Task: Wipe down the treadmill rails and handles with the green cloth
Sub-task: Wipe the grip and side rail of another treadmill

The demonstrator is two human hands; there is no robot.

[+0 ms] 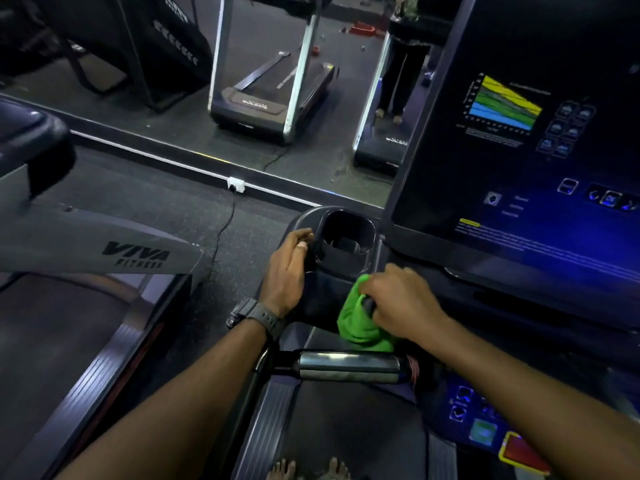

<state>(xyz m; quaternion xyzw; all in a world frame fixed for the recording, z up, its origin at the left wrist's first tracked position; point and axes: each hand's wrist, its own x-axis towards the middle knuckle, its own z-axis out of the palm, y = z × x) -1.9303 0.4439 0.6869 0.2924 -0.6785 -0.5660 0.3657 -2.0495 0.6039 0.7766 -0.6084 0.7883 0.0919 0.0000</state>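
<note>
The green cloth (360,323) is bunched over a dark handle of the treadmill, just below the cup holder (348,233). My right hand (401,299) grips the cloth and the handle beneath it. My left hand (289,271), with a dark watch on the wrist, holds the left edge of the cup holder, thumb on its rim. A chrome grip bar (346,367) runs crosswise just below both hands. The treadmill console (519,168) with a coloured chart stands to the right.
A neighbouring grey treadmill (104,251) marked VIVA FITNESS lies to the left. A wall mirror (277,98) ahead reflects treadmills and a standing person. A power socket (236,184) and cable sit on the floor edge. Bare feet (308,469) show on the belt below.
</note>
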